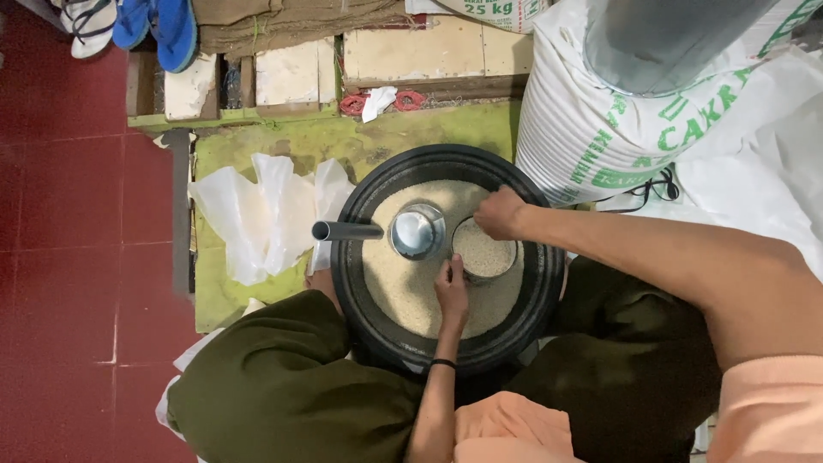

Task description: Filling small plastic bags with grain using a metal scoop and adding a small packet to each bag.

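A small round metal cup, brimful of pale rice, is set upright in the rice of a wide black basin. It is gripped at both rims.

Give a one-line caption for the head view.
Both hands, left hand and right hand, grip a grain-filled tin in a black basin.

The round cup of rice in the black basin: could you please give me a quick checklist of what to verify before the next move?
1. Cup full of grain: ok.
2. Left hand on the cup's near rim: ok.
3. Right hand at the far rim: ok; its grip is hidden.
4. Cup upright in the black basin: ok.
5. Metal scoop resting clear beside the cup: ok.
6. Plastic bags opened and ready: cannot tell.
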